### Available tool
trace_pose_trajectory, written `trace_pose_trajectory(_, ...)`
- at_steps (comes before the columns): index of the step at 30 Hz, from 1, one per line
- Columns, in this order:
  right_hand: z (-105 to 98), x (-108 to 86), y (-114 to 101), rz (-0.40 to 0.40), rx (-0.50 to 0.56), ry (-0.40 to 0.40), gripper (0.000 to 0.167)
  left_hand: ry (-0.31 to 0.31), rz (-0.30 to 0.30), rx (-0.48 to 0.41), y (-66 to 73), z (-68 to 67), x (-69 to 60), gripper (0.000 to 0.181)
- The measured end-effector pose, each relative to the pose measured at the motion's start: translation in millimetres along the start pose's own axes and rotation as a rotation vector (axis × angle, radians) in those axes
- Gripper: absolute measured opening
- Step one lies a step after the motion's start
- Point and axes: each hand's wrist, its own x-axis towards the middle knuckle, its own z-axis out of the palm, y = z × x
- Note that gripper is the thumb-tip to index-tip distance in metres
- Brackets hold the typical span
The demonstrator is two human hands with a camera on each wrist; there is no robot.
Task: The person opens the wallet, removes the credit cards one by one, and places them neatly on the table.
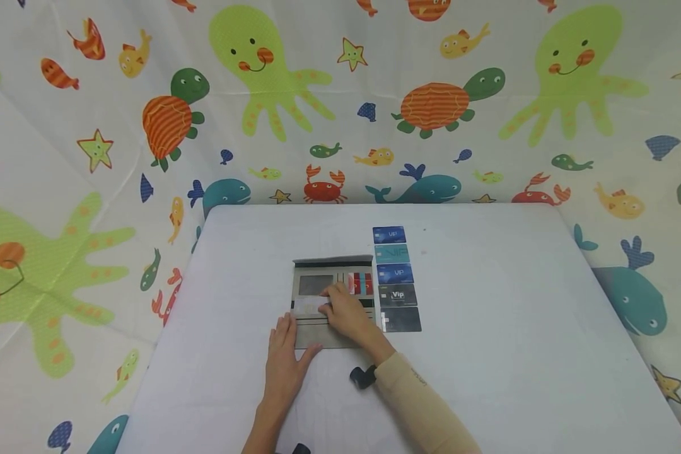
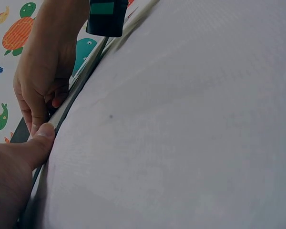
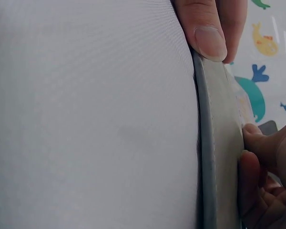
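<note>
An opened grey wallet [image 1: 312,337] lies on the white table in the head view. My left hand [image 1: 284,359] presses its lower left corner with extended fingers, thumb along the near edge. My right hand [image 1: 346,312] reaches over the wallet's middle and pinches the right end of a pale, whitish card [image 1: 305,306] between thumb and forefinger. The right wrist view shows this card [image 3: 243,101] standing slightly up from the wallet [image 3: 221,143]; its face is too unclear to read. Red cards [image 1: 360,284] sit in the wallet's upper right slots.
Right of the wallet several cards lie in a column, from a blue one [image 1: 389,235] at the back to a black one [image 1: 400,320] in front. A sea-animal curtain [image 1: 340,145] hangs behind and beside the table [image 1: 516,328].
</note>
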Motion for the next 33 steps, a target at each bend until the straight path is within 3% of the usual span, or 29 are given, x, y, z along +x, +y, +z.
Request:
trace_pose_trajectory(7,2.6,0.9,0.5,0.018,0.013,0.020,0.025,-0.001,-0.006,-0.003,0.8,0.1,0.2,0.089)
trace_pose_trajectory(15,2.6,-0.2,3.7,-0.016,0.040,0.021,0.027,-0.003,-0.002,-0.005,-1.2,1.4,0.1,0.089)
trace_pose_trajectory(21,-0.6,-2.9,5.3,-0.013,0.123,0.000,0.033,0.009,0.007,-0.005,-2.2,1.8,-0.1,0.089)
trace_pose_trajectory(33,-3.2,-5.6,6.0,-0.016,0.199,0.038,0.017,0.044,0.052,-0.013,-3.0,3.0,-1.2,0.088)
